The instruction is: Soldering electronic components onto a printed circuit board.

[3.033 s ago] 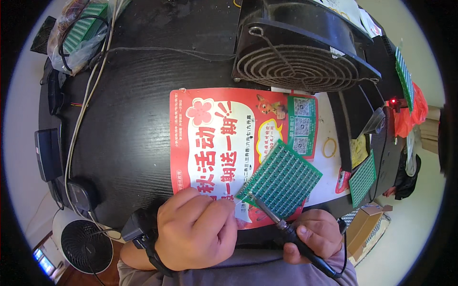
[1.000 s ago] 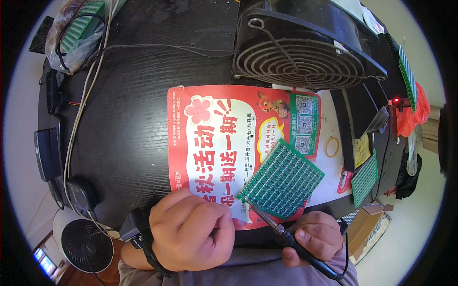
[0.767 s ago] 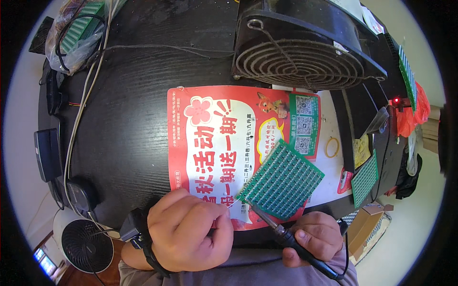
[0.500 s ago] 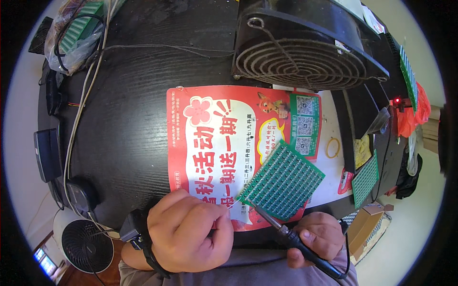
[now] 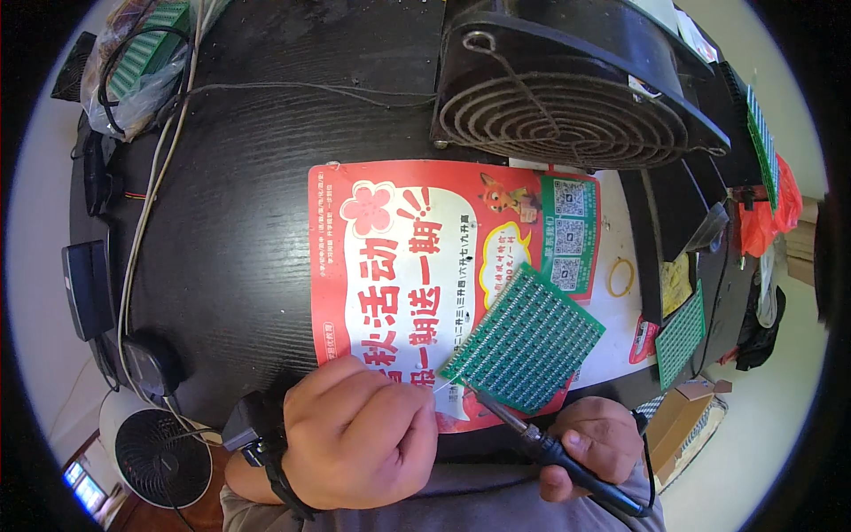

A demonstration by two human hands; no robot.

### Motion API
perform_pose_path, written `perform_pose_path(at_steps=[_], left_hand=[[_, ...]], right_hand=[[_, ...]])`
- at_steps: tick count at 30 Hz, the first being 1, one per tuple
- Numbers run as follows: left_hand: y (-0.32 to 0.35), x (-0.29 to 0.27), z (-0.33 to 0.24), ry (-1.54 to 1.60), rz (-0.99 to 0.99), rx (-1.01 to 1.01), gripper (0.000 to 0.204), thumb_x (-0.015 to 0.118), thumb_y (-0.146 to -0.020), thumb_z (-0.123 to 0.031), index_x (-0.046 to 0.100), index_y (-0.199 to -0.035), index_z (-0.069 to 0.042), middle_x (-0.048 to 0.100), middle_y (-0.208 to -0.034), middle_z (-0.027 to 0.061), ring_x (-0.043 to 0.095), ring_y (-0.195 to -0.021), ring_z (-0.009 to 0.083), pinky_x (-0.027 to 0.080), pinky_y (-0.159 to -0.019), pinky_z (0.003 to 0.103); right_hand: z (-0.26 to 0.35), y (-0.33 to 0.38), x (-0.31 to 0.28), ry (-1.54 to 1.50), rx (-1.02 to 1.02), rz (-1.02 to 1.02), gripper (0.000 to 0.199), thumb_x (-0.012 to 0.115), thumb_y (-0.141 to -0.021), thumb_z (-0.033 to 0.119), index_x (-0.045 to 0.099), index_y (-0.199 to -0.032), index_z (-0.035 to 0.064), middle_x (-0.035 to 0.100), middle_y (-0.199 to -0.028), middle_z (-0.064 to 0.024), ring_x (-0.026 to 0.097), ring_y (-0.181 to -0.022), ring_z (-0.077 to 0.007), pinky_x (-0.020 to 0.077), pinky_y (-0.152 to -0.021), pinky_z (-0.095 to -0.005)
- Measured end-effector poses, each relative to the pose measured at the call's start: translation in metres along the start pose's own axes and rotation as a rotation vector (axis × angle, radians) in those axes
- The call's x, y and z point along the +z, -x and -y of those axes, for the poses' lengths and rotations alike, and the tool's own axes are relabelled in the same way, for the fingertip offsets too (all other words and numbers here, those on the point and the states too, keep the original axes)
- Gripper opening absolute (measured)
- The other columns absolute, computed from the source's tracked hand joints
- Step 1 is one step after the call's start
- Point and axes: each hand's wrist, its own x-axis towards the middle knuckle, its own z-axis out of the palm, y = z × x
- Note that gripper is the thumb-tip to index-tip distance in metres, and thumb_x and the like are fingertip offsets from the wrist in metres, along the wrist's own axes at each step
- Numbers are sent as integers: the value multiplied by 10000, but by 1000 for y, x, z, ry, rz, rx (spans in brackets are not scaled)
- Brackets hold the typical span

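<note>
A green circuit board (image 5: pixel 530 341) with rows of small solder points lies at a slant on the red and white printed sheet (image 5: pixel 332 257). My right hand (image 5: pixel 596 443) is wrapped round the handle of a soldering iron (image 5: pixel 581 479), whose tip reaches the board's near left corner. To the left of that corner, my left hand (image 5: pixel 363 434) is closed in a pinch on a thin solder wire (image 5: pixel 448 384). The wire's end points to the same corner, close to the iron's tip; whether they touch is too small to tell. A black strap circles my left wrist.
A black fan with a wire guard (image 5: pixel 567 120) stands beyond the sheet. Another green board (image 5: pixel 681 335) leans at the right, near a cardboard box (image 5: pixel 687 426). Cables (image 5: pixel 146 204) run down the left side, and a plastic bag (image 5: pixel 133 97) holds more boards.
My left hand has shifted slightly to the right with the solder wire. The iron stays at the board's corner, its tip barely moved. A red light at the far right no longer shows.
</note>
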Motion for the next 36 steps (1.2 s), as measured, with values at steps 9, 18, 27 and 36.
perform_pose_path(at_steps=[9, 18, 27, 36], left_hand=[[-3, 1, 0, -27, 48, 16, 147, 698, -603, 56, 636, -716, -15, 579, -576, 64, 532, -463, 209, 419, -457, 298], [-5, 2, 1, -42, 54, 22, 145, 698, -612, 57, 643, -730, -7, 599, -594, 83, 546, -470, 219, 431, -462, 301], [-5, 0, -1, -4, -10, -29, 131, 681, -607, 50, 646, -708, -26, 594, -571, 62, 547, -455, 194, 423, -466, 283], [-3, -4, -2, -20, -57, -15, 114, 685, -613, 40, 643, -696, -26, 602, -572, 63, 547, -449, 196, 423, -473, 289]], right_hand=[[2, -2, 0, 30, 30, 2, 268, 768, -673, 83, 575, -811, -41, 566, -578, -78, 564, -454, -206, 473, -399, -291], [4, -3, -6, 33, 33, 79, 263, 776, -681, 98, 579, -792, -37, 583, -595, -84, 574, -470, -203, 487, -425, -288], [0, 0, -4, 36, -15, 87, 267, 772, -688, 103, 578, -800, -42, 589, -611, -87, 578, -484, -202, 490, -444, -281], [0, -5, -5, 10, -38, 126, 276, 771, -685, 111, 573, -804, -41, 588, -617, -88, 572, -483, -197, 485, -432, -276]])
